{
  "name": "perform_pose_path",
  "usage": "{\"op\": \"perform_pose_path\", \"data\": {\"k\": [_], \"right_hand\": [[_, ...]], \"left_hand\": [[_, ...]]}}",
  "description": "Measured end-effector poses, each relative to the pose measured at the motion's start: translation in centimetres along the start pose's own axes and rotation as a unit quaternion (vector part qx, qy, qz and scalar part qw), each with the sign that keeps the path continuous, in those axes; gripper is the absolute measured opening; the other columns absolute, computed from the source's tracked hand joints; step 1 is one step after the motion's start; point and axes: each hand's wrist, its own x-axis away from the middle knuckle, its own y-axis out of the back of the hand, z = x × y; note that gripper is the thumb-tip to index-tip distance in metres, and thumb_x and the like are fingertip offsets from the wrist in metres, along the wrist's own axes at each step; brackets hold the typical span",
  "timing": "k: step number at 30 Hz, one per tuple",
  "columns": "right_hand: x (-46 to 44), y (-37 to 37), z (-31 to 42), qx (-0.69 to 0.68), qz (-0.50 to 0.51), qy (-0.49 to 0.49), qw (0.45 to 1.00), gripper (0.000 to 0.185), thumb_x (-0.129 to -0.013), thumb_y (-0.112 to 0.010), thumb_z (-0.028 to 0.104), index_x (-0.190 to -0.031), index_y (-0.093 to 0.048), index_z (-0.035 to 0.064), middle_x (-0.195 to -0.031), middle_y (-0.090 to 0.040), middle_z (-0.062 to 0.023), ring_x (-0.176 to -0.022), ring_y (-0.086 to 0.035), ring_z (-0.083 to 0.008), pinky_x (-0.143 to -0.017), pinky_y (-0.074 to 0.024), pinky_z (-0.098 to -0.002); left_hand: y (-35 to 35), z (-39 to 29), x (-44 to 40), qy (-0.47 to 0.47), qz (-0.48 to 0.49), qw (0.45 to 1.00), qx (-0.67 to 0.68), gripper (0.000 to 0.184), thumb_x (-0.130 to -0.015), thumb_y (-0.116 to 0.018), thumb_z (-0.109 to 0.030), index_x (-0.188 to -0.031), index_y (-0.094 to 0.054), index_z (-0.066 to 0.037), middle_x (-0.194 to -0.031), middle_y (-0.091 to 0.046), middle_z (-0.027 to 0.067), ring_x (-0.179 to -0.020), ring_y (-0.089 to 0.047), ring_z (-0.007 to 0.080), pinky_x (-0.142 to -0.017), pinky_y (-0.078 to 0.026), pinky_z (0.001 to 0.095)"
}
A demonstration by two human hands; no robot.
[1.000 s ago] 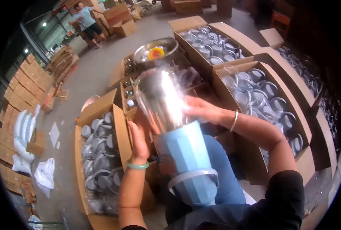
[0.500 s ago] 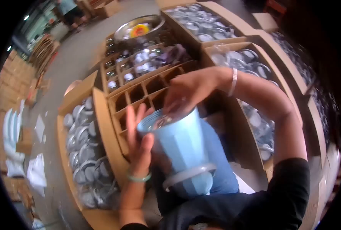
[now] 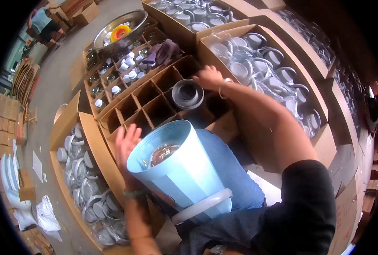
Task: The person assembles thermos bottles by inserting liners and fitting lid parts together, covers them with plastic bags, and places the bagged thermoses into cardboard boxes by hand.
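Observation:
A light blue faceted vessel [image 3: 189, 170] with a grey ring handle lies tilted on my lap, its open mouth facing up and away. Inside shows a shiny, silvery rounded piece [image 3: 163, 154]. My left hand [image 3: 128, 146] is beside the rim with its fingers spread, holding nothing. Farther forward, my right hand [image 3: 209, 78] reaches over the divided carton [image 3: 155, 104], next to a grey round part [image 3: 187, 94] with a dark centre. The right fingers are curled near its edge; whether they grip it is unclear.
Cartons of grey lids in plastic stand at left [image 3: 91, 178] and right [image 3: 265, 72]. Behind the dividers are white-capped bottles [image 3: 132, 75], a purple cloth [image 3: 162, 52] and a metal bowl [image 3: 121, 32] with an orange-yellow ring. A person [image 3: 46, 25] stands far back left.
The silvery cylinder held over the blue vessel earlier is gone from my hands. My right hand has moved from the vessel's mouth forward to the grey part. My left hand has stayed beside the rim.

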Motion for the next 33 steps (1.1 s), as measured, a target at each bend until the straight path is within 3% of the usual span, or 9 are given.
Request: {"op": "perform_pose_path", "data": {"k": [4, 6, 8, 10, 14, 18, 21, 26, 33], "right_hand": [[0.2, -10.0, -3.0, -0.168, 0.041, -0.029, 0.985, 0.048, -0.098, -0.048, 0.043, -0.104, -0.066, -0.0013, -0.142, -0.040, -0.0362, -0.136, -0.033, -0.0511, -0.111, -0.0307, -0.0566], [1.7, -9.0, 0.9, -0.156, -0.223, -0.014, 0.962, 0.037, -0.093, -0.060, 0.030, -0.114, -0.056, -0.0013, -0.132, -0.048, -0.0322, -0.116, -0.051, -0.0476, -0.103, -0.0396, -0.0500], [3.1, -3.5, 6.0, -0.465, -0.112, -0.045, 0.877, 0.042, -0.089, -0.067, 0.024, -0.118, -0.050, -0.0005, -0.123, -0.051, -0.0248, -0.104, -0.057, -0.0436, -0.092, -0.0466, -0.0458], [4.0, -1.9, 8.9, -0.371, -0.259, 0.202, 0.868, 0.047, -0.086, -0.071, 0.018, -0.120, -0.045, -0.0007, -0.118, -0.052, -0.0223, -0.101, -0.057, -0.0422, -0.084, -0.0488, -0.0444], [7.3, 3.2, 12.9, -0.364, -0.210, 0.341, 0.841, 0.062, -0.083, -0.075, 0.012, -0.132, -0.039, 0.0016, -0.120, -0.052, -0.0191, -0.109, -0.057, -0.0344, -0.090, -0.0482, -0.0406], [8.9, 7.5, 12.7, -0.571, 0.140, 0.287, 0.756, 0.052, -0.095, -0.063, 0.029, -0.134, -0.046, -0.0006, -0.129, -0.054, -0.0115, -0.122, -0.051, -0.0194, -0.102, -0.0426, -0.0366], [7.4, 8.3, 13.3, -0.615, 0.066, 0.315, 0.720, 0.052, -0.100, -0.050, 0.043, -0.122, -0.059, -0.0028, -0.142, -0.050, -0.0187, -0.128, -0.050, -0.0238, -0.107, -0.0386, -0.0365], [8.4, 11.7, 15.9, -0.512, 0.051, 0.410, 0.753, 0.049, -0.091, -0.064, 0.035, -0.124, -0.061, -0.0011, -0.151, -0.040, -0.0198, -0.141, -0.037, -0.0303, -0.118, -0.0223, -0.0441], [8.0, 12.1, 15.1, -0.389, -0.017, 0.415, 0.822, 0.066, -0.102, -0.034, 0.054, -0.120, -0.062, -0.0035, -0.156, -0.032, -0.0167, -0.146, -0.026, -0.0329, -0.119, -0.0197, -0.0477]], "left_hand": [[-0.7, 3.3, -4.0, 0.169, 0.010, 0.985, 0.033, 0.047, -0.102, -0.051, -0.027, -0.139, -0.046, 0.002, -0.136, -0.054, 0.0240, -0.130, -0.051, 0.0309, -0.107, -0.044, 0.0423], [-1.1, 4.5, -6.1, 0.127, 0.063, 0.981, -0.133, 0.045, -0.100, -0.057, -0.022, -0.136, -0.048, 0.003, -0.134, -0.057, 0.0218, -0.127, -0.054, 0.0292, -0.104, -0.047, 0.0395], [-3.2, 3.1, -7.2, 0.116, 0.091, 0.972, -0.184, 0.049, -0.098, -0.062, -0.024, -0.137, -0.048, 0.004, -0.133, -0.058, 0.0186, -0.121, -0.059, 0.0253, -0.099, -0.050, 0.0396], [-6.0, 1.3, -7.8, 0.161, 0.029, 0.971, -0.174, 0.047, -0.098, -0.061, -0.027, -0.135, -0.050, 0.001, -0.128, -0.061, 0.0153, -0.114, -0.062, 0.0228, -0.094, -0.052, 0.0385], [-5.9, -0.6, -8.9, 0.129, 0.033, 0.991, 0.017, 0.036, -0.096, -0.065, -0.030, -0.124, -0.060, -0.008, -0.116, -0.065, 0.0050, -0.105, -0.063, 0.0176, -0.085, -0.056, 0.0368], [-4.4, -2.6, -7.8, 0.025, 0.068, 0.993, 0.097, 0.037, -0.091, -0.069, -0.019, -0.125, -0.061, -0.005, -0.118, -0.066, 0.0083, -0.107, -0.064, 0.0203, -0.091, -0.054, 0.0367], [-4.8, -2.6, -7.5, 0.025, 0.047, 0.997, 0.058, 0.042, -0.091, -0.071, -0.028, -0.125, -0.061, -0.005, -0.125, -0.064, 0.0094, -0.116, -0.060, 0.0209, -0.089, -0.053, 0.0372], [-5.8, -4.2, -6.5, 0.112, 0.101, 0.964, 0.218, 0.047, -0.092, -0.067, -0.041, -0.129, -0.057, -0.012, -0.096, -0.064, 0.0013, -0.088, -0.064, 0.0159, -0.080, -0.058, 0.0346], [-4.9, -5.0, -6.8, 0.031, 0.115, 0.942, 0.315, 0.036, -0.096, -0.063, -0.022, -0.125, -0.058, -0.002, -0.115, -0.066, 0.0109, -0.104, -0.066, 0.0191, -0.091, -0.056, 0.0365]]}}
